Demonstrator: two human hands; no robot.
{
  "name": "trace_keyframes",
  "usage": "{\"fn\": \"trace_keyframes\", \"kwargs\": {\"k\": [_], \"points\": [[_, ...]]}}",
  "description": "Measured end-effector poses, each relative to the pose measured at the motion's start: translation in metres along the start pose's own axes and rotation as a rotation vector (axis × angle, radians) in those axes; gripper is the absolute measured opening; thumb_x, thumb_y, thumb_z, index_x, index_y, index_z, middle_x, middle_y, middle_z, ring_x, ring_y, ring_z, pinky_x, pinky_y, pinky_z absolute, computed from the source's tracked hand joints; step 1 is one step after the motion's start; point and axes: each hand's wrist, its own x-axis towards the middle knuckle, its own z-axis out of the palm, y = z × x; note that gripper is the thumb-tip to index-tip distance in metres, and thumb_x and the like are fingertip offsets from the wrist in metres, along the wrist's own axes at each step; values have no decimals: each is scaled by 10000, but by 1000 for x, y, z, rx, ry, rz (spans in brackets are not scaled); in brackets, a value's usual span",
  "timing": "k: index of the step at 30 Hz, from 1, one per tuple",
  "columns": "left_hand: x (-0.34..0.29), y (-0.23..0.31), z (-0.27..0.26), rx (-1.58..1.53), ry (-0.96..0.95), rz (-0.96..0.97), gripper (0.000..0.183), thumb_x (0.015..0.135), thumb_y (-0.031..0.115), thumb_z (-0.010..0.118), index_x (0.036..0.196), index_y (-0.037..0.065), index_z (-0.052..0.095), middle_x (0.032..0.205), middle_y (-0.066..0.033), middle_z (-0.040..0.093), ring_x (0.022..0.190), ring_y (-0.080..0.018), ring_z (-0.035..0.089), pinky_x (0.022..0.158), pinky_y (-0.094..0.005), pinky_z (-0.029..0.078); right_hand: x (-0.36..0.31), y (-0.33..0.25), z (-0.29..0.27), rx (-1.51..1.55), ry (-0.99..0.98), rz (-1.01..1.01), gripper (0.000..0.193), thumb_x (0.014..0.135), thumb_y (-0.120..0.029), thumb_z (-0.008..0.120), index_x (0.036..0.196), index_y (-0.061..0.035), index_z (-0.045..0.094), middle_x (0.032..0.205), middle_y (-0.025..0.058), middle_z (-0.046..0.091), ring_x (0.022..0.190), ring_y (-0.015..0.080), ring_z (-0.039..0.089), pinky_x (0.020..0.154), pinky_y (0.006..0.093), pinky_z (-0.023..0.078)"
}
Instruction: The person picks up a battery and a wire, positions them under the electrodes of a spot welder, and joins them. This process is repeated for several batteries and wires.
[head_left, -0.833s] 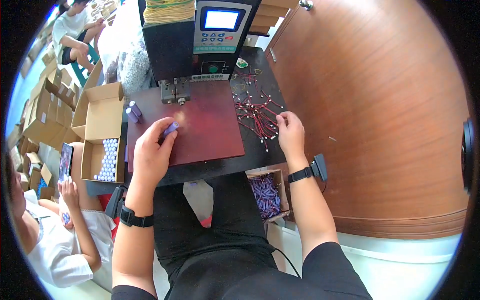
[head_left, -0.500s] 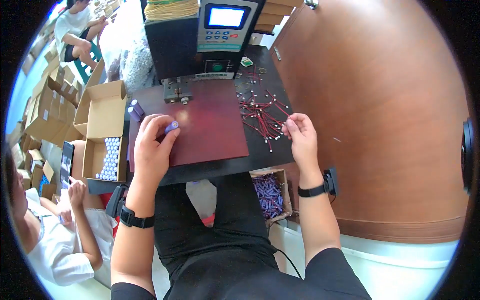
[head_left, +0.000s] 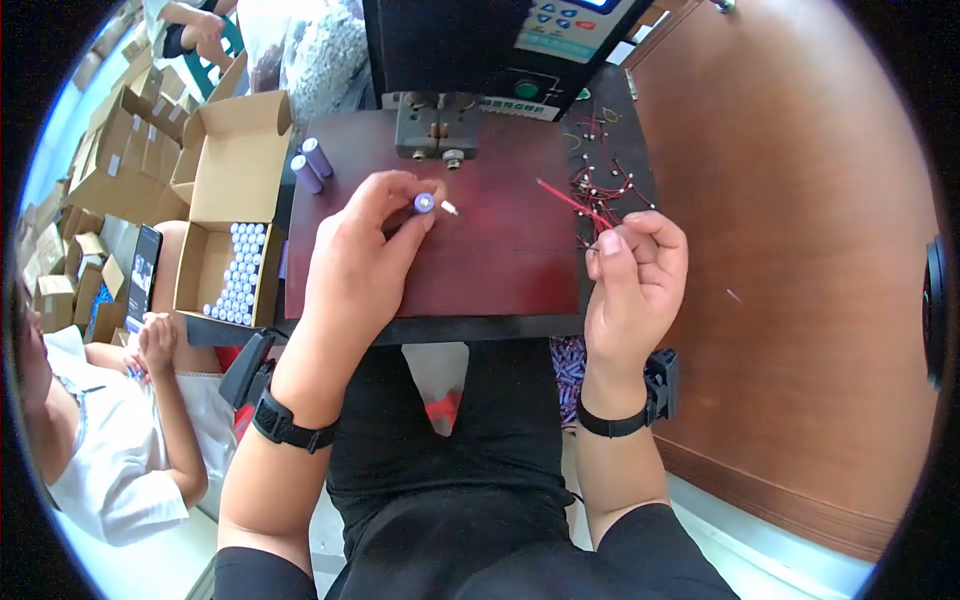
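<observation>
My left hand (head_left: pixel 365 245) is closed round a purple cylindrical battery cell (head_left: pixel 425 204), its end face tipped up toward me, over the dark red board (head_left: pixel 500 275). Right beside the cell is a small white piece (head_left: pixel 450 209); whether the fingers touch it I cannot tell. Pinched between thumb and fingers of my right hand (head_left: pixel 640 275) is a thin red wire (head_left: pixel 575 200), its free end pointing up and left over the board's right side. Above both hands stands a black spot-welding machine (head_left: pixel 450 50) with two electrode tips (head_left: pixel 437 158).
Two purple cells (head_left: pixel 311 166) stand at the board's far left. An open cardboard box (head_left: pixel 205 270) holds rows of cells. Red wires (head_left: pixel 605 190) lie behind my right hand, beside a brown wooden panel (head_left: pixel 800 250). More cells (head_left: pixel 568 375) are below the table edge. A person with a phone sits at left.
My right hand has come away from the wire pile with a red wire. My left hand still grips the cell, and the white piece now shows beside it. The view has shifted.
</observation>
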Motion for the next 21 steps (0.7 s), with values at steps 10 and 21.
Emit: {"fn": "trace_keyframes", "kwargs": {"k": [10, 21], "points": [[16, -7, 6, 247, 31, 18, 244, 882, 6, 735, 1106, -44, 651, 1072, -123, 766, 1019, -155, 716, 878, -281, 523, 8, 26, 10, 30, 67, -96, 282, 942, 53, 644, 1177, -28, 510, 823, 31, 596, 677, 76, 535, 603, 220, 442], [23, -17, 11, 166, 81, 63, 226, 860, 97, 742, 1015, -30, 638, 979, -178, 751, 948, -329, 728, 856, -371, 535, 14, 28, 16, 57, 43, -44, 274, 951, 44, 637, 1183, -26, 509, 824, 39, 597, 686, 87, 539, 619, 235, 446]]}}
